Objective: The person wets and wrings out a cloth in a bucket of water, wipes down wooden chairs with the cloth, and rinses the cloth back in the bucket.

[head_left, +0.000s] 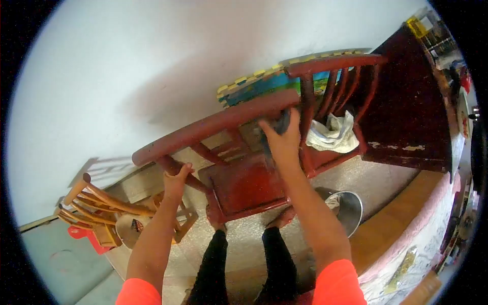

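A dark red wooden chair [216, 124] stands in front of me, its top rail running slantwise across the middle of the view and its seat below. My left hand [177, 179] is wrapped round the chair's left back post, under the rail. At the right end of the rail, my right hand [283, 140] closes round a dark, cloth-like piece [280, 123] against the right back post. Part of that piece is hidden by the fingers. A second red chair [335, 63] stands close on the right, with a crumpled whitish cloth bag [333, 133] on its seat.
A metal bucket [351, 211] stands on the floor at right, near my feet. Small light-wood chairs [114, 206] and a red stool [96, 239] are at left. A dark cabinet [406, 107], a foam mat [254, 87] by the wall and a cloth-covered table [401, 254] border the space.
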